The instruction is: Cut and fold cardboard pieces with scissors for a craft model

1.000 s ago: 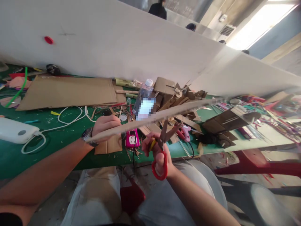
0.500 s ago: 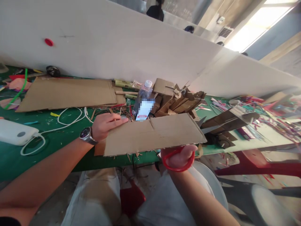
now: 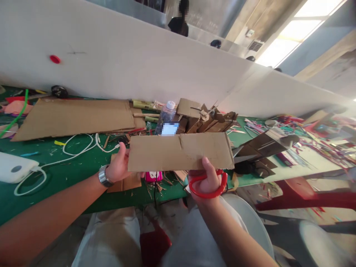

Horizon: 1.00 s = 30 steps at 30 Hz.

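A long brown cardboard piece [image 3: 164, 152] is held above the front of the table, spanning both hands. At its left end is my left hand [image 3: 119, 166], thumb raised beside the edge and the fingers hidden behind the board. My right hand [image 3: 210, 181] is closed around red-handled scissors [image 3: 207, 194], and its thumb presses on the near edge of the cardboard. The scissors' blades [image 3: 237, 151] show past the board's right end. A phone [image 3: 169, 129] with a lit screen stands behind the board, partly covered by it.
On the green table [image 3: 63, 178] lie a large cardboard sheet [image 3: 80, 116], a white power bank [image 3: 16, 168] with a cable, and scraps. Behind are a plastic bottle [image 3: 167, 113] and a cardboard construction [image 3: 191, 109]. A pink socket block [image 3: 153, 176] sits beneath the held board.
My left hand has moved from the cardboard's far edge to its left end. My right thumb now lies on top of the board, which has levelled out.
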{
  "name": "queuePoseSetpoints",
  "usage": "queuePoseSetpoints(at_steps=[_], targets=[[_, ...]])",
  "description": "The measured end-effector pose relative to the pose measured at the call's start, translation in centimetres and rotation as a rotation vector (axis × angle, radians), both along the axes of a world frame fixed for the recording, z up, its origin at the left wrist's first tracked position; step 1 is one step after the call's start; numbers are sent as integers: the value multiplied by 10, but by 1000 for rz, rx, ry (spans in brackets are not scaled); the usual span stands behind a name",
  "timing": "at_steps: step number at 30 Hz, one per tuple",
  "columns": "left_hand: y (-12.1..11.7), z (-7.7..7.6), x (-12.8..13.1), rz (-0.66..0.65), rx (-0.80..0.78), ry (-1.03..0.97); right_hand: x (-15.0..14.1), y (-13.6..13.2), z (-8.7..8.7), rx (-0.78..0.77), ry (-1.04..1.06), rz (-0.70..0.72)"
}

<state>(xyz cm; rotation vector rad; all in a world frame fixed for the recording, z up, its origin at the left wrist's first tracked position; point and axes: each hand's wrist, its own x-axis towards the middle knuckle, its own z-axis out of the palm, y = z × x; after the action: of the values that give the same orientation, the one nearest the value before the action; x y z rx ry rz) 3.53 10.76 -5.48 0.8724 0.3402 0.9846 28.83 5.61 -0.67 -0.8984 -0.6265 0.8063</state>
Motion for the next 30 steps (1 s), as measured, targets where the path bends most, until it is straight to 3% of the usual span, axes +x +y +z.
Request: queuePoseSetpoints(at_steps=[2,4,9,11,13,16,20,26,30], targets=[[-1,-2,1,-53,-18,-26,-3,5,-2,64,-37,-88],[0,-2,0,-25,-33,-6,-4,8,-5,74,-89,-92],[10,7,-6,160,-94,39,-3,5,-11,-20,-274,403],[16,12,-11,186,-68,59,-5,3,-12,-8,-288,483],[21,14,-16,207,-38,72,-7,1,-12,23,-253,465],[27,15,-22,219,-33,86,-10,2,-6,55,-174,322],[24,14,-21,129,-110,61,-9,8,6,29,-101,215],[5,5,-10,6,-89,-53,-12,14,-3,-7,-125,255],[2,-1,-5,-25,-123,40,-20,10,-18,-73,-326,446]])
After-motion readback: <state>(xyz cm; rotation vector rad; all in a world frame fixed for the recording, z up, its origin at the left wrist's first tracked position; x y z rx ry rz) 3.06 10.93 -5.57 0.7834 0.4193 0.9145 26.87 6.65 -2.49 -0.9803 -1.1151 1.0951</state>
